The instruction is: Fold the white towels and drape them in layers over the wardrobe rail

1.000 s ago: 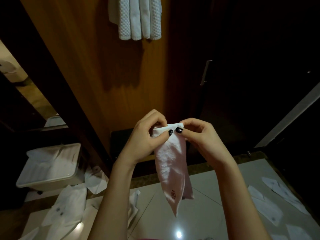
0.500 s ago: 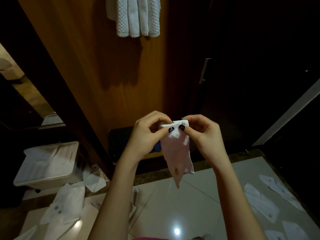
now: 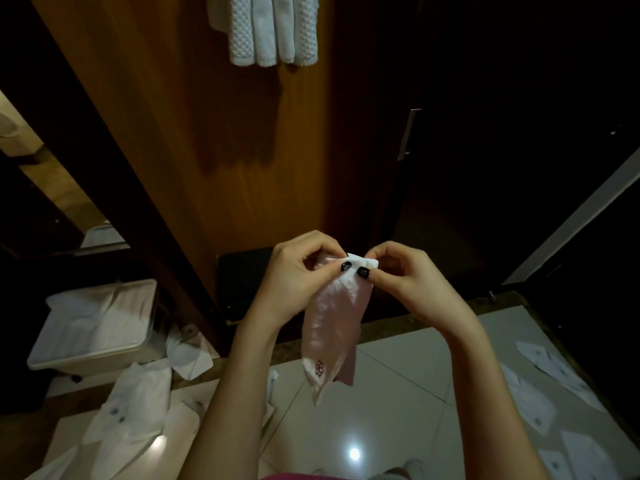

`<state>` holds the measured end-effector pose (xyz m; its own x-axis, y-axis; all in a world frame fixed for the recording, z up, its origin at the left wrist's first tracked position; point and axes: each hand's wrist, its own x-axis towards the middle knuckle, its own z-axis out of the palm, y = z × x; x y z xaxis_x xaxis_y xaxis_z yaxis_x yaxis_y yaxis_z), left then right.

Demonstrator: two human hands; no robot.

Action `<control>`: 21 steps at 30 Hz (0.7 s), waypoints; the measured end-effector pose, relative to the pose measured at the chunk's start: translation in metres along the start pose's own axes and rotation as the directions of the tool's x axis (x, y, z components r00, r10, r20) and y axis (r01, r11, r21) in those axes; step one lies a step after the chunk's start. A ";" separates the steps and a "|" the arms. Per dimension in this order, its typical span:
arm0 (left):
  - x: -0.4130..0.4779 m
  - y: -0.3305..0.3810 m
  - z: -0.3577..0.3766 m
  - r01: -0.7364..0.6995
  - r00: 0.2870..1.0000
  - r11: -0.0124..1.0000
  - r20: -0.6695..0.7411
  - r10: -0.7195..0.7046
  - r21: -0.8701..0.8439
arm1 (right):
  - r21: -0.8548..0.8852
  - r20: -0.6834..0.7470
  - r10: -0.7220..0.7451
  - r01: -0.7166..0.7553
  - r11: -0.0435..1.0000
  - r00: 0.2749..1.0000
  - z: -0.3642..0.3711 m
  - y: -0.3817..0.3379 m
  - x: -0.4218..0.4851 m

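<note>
Well below the hung towels [image 3: 273, 29], the left hand [image 3: 298, 271] and right hand [image 3: 405, 275] pinch the small white towel [image 3: 332, 327] by its top edge with curled fingers [image 3: 381, 251], the 2 thumbs nearly touching, likely so it hangs straight for an even fold.

Looks like a hotel room or bedroom closet area to me, not a workspace. Cues:
- Tall wood-veneer wardrobe panel [image 3: 242, 150] straight ahead, with folded white towels [image 3: 273, 29] hanging side by side at the top of frame.
- Dark door on the right with a slim metal pull handle [image 3: 408, 133].
- Glossy pale floor tiles [image 3: 398, 393] near me reflect a ceiling light. A brown stone threshold strip [image 3: 415, 320] runs along the wardrobe base.
- White plastic tub [image 3: 93, 327] on the floor at left, with linen piled inside.
- Flat white cloths [image 3: 135, 400] scattered on the tiles at left and more cloths [image 3: 533, 407] at right. Several carry a small emblem, which reads as housekeeping linen.
- Lighting is dim.
</note>
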<state>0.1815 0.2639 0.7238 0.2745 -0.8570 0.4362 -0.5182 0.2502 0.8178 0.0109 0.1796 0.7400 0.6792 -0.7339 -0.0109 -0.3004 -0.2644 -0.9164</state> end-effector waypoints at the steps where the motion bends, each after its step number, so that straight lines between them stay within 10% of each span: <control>1: 0.000 0.000 -0.001 0.002 1.000 1.000 0.001 -0.002 -0.013 | 0.031 0.000 -0.005 0.005 1.000 1.000 0.001 0.000 0.000; 14: 0.009 0.001 0.005 0.179 0.974 0.898 -0.057 -0.220 -0.401 | 0.087 -0.234 -0.192 0.218 0.972 0.953 0.002 -0.020 0.016; 21: 0.035 0.013 0.007 -0.009 0.992 0.928 -0.120 -0.039 -0.372 | 0.182 -0.348 -0.207 0.283 0.942 0.914 -0.019 -0.047 0.043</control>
<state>0.1790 0.2341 0.7467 0.3897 -0.8059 0.4458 -0.1817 0.4073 0.8950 0.0413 0.1481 0.7900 0.4505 -0.8338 0.3192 0.0309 -0.3428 -0.9389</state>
